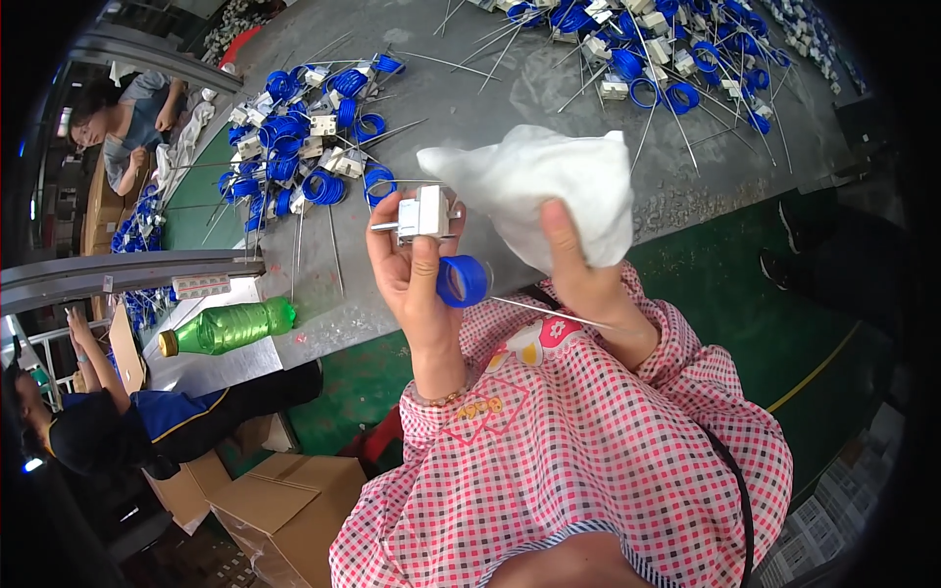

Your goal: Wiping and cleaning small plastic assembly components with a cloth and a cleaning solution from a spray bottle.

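Between the thumb and fingers of my left hand (420, 309) is a capillary thermostat (427, 212), a small white block with a metal shaft pointing left. Its blue coiled tube (465, 281) hangs beside my thumb, and a thin metal probe runs off to the right. A white cloth (578, 176) is bunched in my right hand (586, 279), thumb on top and the fingers hidden behind it. The cloth is held up to the right of the thermostat, apart from it. Both hands are above the near edge of the grey table (441, 108).
One pile of similar thermostats (304, 137) lies on the table at left, a larger pile (667, 49) at far right. A green plastic bottle (230, 326) lies on its side near the left end. Cardboard boxes (289, 505) stand below. Two people are at the left.
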`<action>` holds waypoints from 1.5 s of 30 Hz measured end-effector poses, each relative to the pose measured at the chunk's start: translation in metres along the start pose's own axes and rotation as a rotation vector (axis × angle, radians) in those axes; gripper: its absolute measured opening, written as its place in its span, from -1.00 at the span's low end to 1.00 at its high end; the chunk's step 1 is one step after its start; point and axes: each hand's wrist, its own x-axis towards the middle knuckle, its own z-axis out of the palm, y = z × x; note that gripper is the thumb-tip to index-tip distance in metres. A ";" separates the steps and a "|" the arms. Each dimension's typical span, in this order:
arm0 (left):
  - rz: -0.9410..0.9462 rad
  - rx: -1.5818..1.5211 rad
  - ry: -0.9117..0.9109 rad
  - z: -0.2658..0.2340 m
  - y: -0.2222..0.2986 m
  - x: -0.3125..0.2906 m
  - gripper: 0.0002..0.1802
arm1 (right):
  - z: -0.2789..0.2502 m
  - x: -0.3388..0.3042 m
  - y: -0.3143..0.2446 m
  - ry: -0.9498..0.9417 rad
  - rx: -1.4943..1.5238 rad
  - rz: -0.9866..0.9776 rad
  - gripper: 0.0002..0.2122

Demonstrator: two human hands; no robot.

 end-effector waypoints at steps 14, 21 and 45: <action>-0.014 -0.046 0.042 0.006 -0.008 -0.002 -0.59 | -0.006 0.000 0.006 0.167 0.331 0.415 -0.69; -0.053 -0.010 0.137 0.000 -0.011 -0.004 -0.57 | 0.006 -0.002 0.004 -0.160 -0.045 0.032 -0.67; -0.166 -0.309 0.220 -0.009 -0.016 0.002 -0.46 | -0.009 0.004 0.021 0.247 0.784 0.765 -0.67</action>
